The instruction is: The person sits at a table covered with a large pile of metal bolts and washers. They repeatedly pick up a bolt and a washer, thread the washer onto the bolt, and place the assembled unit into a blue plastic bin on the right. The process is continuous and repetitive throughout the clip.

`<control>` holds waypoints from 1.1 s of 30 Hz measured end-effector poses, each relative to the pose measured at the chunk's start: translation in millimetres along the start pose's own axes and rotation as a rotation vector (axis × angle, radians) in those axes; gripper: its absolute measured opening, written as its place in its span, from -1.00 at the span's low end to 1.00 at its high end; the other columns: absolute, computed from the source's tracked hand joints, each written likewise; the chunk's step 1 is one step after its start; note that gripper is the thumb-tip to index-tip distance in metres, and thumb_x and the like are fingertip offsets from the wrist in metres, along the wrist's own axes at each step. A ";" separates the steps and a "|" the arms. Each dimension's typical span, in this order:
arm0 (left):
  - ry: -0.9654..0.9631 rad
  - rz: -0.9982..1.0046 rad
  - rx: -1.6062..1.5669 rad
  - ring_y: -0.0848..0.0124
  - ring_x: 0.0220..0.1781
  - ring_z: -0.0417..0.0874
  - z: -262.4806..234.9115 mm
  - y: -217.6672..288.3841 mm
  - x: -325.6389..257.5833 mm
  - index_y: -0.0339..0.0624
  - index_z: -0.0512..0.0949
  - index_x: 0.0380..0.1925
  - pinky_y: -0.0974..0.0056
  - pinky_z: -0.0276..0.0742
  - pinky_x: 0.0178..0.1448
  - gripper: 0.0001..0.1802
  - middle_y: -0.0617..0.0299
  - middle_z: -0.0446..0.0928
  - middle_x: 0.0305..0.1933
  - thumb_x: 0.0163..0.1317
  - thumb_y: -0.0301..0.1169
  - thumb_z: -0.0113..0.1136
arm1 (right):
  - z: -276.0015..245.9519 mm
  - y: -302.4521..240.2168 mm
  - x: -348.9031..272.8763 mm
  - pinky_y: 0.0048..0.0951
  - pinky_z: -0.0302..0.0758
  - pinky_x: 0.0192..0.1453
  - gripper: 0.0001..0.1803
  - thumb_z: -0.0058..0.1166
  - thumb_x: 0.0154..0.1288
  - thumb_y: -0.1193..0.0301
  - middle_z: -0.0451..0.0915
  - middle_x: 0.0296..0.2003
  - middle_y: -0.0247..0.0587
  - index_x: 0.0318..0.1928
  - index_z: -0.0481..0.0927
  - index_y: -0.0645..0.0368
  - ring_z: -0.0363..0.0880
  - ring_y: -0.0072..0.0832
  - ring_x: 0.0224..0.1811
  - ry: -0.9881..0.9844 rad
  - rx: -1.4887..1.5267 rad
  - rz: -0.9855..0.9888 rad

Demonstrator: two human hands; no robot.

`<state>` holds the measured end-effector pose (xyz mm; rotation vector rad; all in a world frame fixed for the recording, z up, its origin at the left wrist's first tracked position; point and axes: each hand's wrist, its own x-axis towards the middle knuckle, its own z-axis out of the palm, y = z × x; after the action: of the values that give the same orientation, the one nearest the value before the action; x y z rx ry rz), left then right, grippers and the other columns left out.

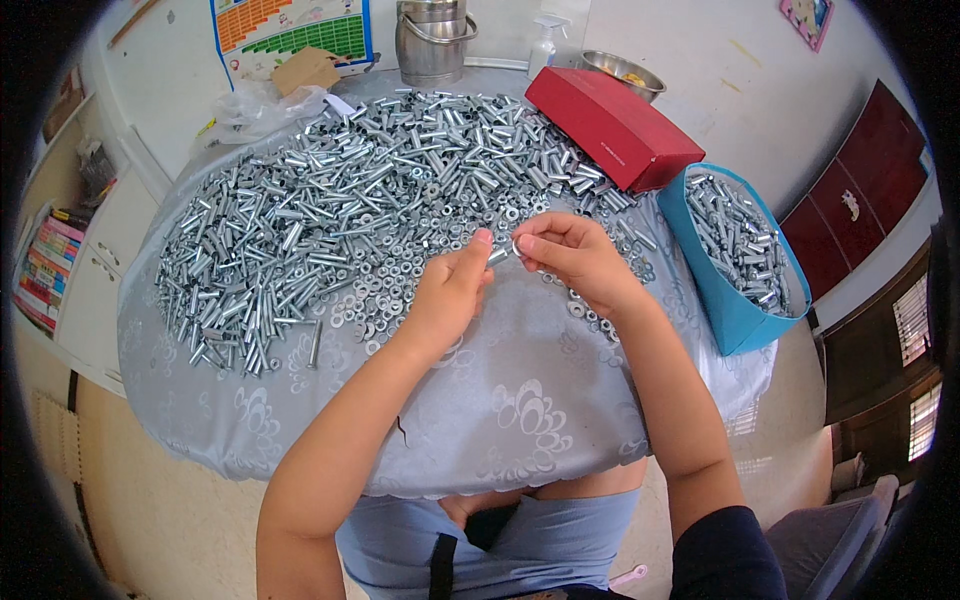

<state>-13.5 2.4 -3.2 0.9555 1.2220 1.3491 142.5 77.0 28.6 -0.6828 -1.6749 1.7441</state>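
I log: left hand [447, 300] pinching one metal bolt [499, 257], right hand [585, 265] one washer [515, 246]; blue bin [735, 318] well stocked, large loose hardware pile [330, 205] apparently outstanding.

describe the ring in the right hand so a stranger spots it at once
Find the grey table, then the right hand over it. The ring is pinched there, held up while the other rings lie loose.

Rod [499, 256] partly hidden by left fingers [472, 260], bowl [641, 79] partly behind red box [612, 128], poster [292, 38] cropped
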 end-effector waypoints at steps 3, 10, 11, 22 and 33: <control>-0.013 0.012 0.026 0.64 -0.71 0.08 -2.0 -3.3 2.4 0.00 0.18 -0.73 0.48 0.05 -0.62 -0.50 0.46 0.12 -0.70 0.21 0.07 -0.09 | 2.7 1.7 -0.3 -0.63 0.37 -0.24 -0.81 0.11 0.13 0.44 0.51 -0.39 -0.37 -0.24 0.52 0.23 0.43 -0.65 -0.34 0.045 -0.008 -0.042; -0.026 -0.076 -0.111 0.63 -0.70 0.06 0.0 3.5 -1.3 0.00 0.17 -0.73 0.46 0.05 -0.60 -0.49 0.48 0.09 -0.70 0.21 0.08 -0.10 | 3.6 4.5 0.5 -0.61 0.37 -0.19 -0.79 0.12 0.12 0.41 0.52 -0.33 -0.38 -0.24 0.51 0.23 0.44 -0.65 -0.30 0.035 -0.071 -0.079; -0.043 -0.083 -0.125 0.63 -0.70 0.07 -0.8 3.4 -0.7 0.00 0.17 -0.72 0.46 0.05 -0.59 -0.50 0.48 0.09 -0.70 0.21 0.08 -0.10 | 4.1 4.0 0.4 -0.61 0.38 -0.17 -0.80 0.12 0.13 0.41 0.52 -0.32 -0.38 -0.25 0.51 0.24 0.45 -0.65 -0.29 0.019 -0.074 -0.076; -0.021 -0.023 -0.100 0.63 -0.70 0.08 1.6 9.6 -3.5 0.02 0.16 -0.71 0.46 0.06 -0.59 -0.52 0.48 0.08 -0.72 0.22 0.05 -0.08 | -9.7 -8.2 -5.3 -0.53 0.39 -0.13 -0.83 0.17 0.06 0.42 0.54 -0.32 -0.32 -0.33 0.59 0.23 0.48 -0.54 -0.24 0.060 -0.584 -0.216; 0.044 -0.026 -0.104 0.60 -0.72 0.07 -3.1 13.0 -1.0 0.05 0.07 -0.80 0.45 0.06 -0.60 -0.46 0.46 0.03 -0.77 0.22 0.05 -0.11 | -37.0 4.2 -11.0 -0.34 0.30 0.07 -0.81 0.22 -0.12 0.42 0.50 -0.17 -0.17 -0.37 0.67 0.00 0.36 -0.26 -0.02 -0.007 -1.287 -0.298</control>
<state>-18.6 1.6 9.1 0.8384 1.1817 1.4056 176.8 93.9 21.5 -0.8459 -2.6343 0.2834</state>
